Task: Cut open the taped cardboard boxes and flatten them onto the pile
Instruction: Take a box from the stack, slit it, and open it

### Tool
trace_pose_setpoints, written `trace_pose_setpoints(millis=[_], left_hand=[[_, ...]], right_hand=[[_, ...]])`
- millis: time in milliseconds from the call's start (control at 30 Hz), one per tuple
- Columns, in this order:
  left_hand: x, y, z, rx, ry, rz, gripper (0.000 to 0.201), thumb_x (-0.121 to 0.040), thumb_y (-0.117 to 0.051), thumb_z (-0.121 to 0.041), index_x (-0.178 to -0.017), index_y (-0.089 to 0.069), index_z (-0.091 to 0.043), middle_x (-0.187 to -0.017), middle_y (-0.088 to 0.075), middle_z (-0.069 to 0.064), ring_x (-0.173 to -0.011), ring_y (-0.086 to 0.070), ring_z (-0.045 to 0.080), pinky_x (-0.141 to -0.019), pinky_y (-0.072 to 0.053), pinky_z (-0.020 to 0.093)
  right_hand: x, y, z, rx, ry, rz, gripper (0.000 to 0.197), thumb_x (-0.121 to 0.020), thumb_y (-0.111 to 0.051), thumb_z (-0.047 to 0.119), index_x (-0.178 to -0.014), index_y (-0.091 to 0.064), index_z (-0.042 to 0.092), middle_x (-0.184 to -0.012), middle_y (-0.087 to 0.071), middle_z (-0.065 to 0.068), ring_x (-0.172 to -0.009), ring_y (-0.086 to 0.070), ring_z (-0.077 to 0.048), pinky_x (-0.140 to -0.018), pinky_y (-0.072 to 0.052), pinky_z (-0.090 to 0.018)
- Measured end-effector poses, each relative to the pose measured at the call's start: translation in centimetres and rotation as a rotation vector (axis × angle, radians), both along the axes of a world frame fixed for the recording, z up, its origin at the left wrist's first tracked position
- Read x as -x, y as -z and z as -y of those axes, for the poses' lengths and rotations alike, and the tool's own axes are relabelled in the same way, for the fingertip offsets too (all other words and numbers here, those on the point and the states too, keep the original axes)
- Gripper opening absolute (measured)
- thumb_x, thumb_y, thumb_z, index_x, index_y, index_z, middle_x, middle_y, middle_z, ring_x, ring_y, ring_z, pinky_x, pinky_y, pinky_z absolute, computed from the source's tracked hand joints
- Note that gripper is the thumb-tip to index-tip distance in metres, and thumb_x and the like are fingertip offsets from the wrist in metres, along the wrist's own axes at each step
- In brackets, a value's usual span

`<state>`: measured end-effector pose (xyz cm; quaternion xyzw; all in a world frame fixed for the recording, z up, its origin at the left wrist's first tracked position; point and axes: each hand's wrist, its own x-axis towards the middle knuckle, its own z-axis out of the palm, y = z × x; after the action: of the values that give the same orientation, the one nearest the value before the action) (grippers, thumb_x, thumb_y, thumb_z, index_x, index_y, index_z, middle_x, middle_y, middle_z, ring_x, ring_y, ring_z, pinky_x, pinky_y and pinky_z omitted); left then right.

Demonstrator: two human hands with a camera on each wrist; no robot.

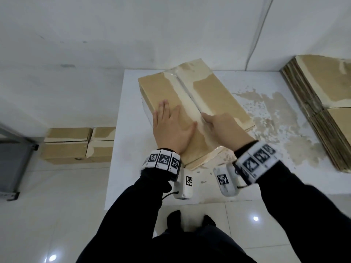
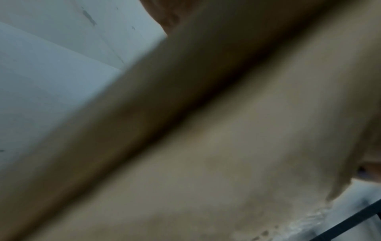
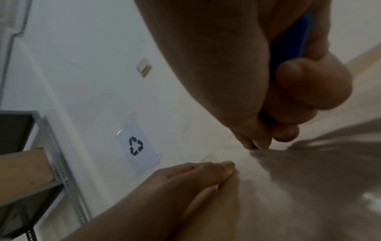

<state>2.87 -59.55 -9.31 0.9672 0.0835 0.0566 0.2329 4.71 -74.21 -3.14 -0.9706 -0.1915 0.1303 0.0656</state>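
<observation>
A long brown cardboard box point(image 1: 163, 92) lies on the white table point(image 1: 129, 130), a strip of clear tape point(image 1: 187, 103) running down its top seam. My left hand point(image 1: 171, 126) lies flat on the box's left flap, fingers straight. My right hand point(image 1: 222, 126) is curled round a blue-handled cutter point(image 3: 288, 44), its tip down at the taped seam; the blade itself is hidden. In the right wrist view my left hand's fingers point(image 3: 206, 169) rest on the cardboard just beside the cutting hand. The left wrist view is a blur of cardboard point(image 2: 226, 146).
A pile of flattened boxes point(image 1: 322, 103) lies on the table's right side. Several taped boxes point(image 1: 76, 145) are stacked on the floor at the left, beside a grey metal rack point(image 1: 15, 160). The tabletop carries torn paper residue point(image 1: 275, 118). A wall stands behind.
</observation>
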Motion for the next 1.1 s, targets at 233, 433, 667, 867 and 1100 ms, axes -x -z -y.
trace_pose_setpoints(millis=[233,433,667,867,1100], left_hand=[[0.1,0.1,-0.1,-0.079,0.03,-0.023,0.067,-0.089,-0.039,-0.062,-0.145,-0.032,-0.027,-0.161,-0.007,0.009,-0.148,0.002,0.021,-0.118,0.004,0.043],[-0.7,-1.0,0.4,-0.143,0.745,0.229,0.037,-0.095,-0.036,-0.028,-0.113,-0.063,-0.011,-0.121,-0.06,0.01,-0.116,-0.052,0.03,-0.107,-0.032,0.047],[-3.6,-1.7,0.7,-0.166,0.957,0.202,0.03,-0.094,-0.038,-0.029,-0.096,-0.058,-0.006,-0.095,-0.057,0.007,-0.088,-0.051,0.025,-0.081,-0.043,0.039],[-4.0,-1.6,0.8,-0.174,0.909,0.275,0.026,-0.094,-0.037,-0.035,-0.092,-0.05,-0.012,-0.093,-0.052,0.002,-0.09,-0.046,0.022,-0.095,-0.029,0.036],[-3.8,-1.4,0.9,-0.194,0.844,0.339,0.028,-0.096,-0.035,-0.033,-0.091,-0.053,-0.012,-0.093,-0.054,0.0,-0.091,-0.049,0.022,-0.101,-0.023,0.035]], right_hand=[[8.1,0.7,5.9,-0.181,0.192,-0.037,0.05,-0.1,-0.037,0.006,-0.146,-0.03,0.024,-0.063,-0.047,-0.003,-0.052,-0.037,-0.011,-0.049,-0.027,-0.023],[9.4,2.0,6.6,-0.21,0.222,0.019,0.05,-0.1,-0.037,0.008,-0.147,-0.029,0.025,-0.058,-0.037,0.002,-0.05,-0.031,-0.01,-0.046,-0.02,-0.024],[9.4,1.8,7.0,-0.467,0.302,-0.036,0.045,-0.1,-0.039,0.011,-0.143,-0.04,0.024,-0.056,-0.044,0.002,-0.045,-0.035,-0.013,-0.047,-0.03,-0.023],[8.6,2.1,7.7,-0.673,0.403,-0.235,0.041,-0.101,-0.039,0.015,-0.14,-0.042,0.029,-0.056,-0.043,0.001,-0.041,-0.032,-0.006,-0.043,-0.028,-0.016],[9.1,1.7,8.8,-0.666,0.372,-0.271,0.041,-0.1,-0.04,0.017,-0.137,-0.046,0.034,-0.056,-0.044,0.0,-0.04,-0.031,-0.005,-0.042,-0.026,-0.013]])
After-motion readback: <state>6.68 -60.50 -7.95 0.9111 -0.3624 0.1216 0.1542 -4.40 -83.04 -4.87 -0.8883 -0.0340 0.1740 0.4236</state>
